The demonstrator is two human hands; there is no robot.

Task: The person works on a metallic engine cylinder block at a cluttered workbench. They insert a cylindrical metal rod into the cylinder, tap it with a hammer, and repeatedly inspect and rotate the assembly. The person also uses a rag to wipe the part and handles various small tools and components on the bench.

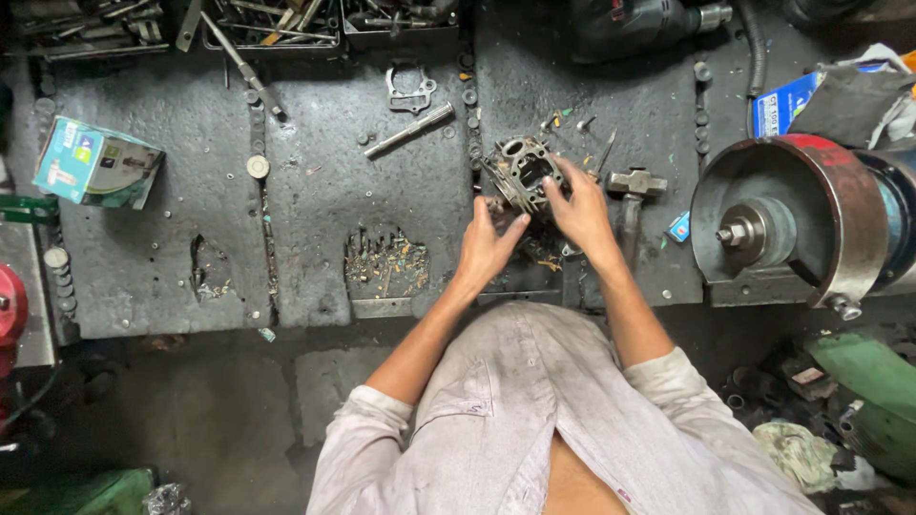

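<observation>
Left hand (487, 250), right hand (582, 212), both outstretched
</observation>
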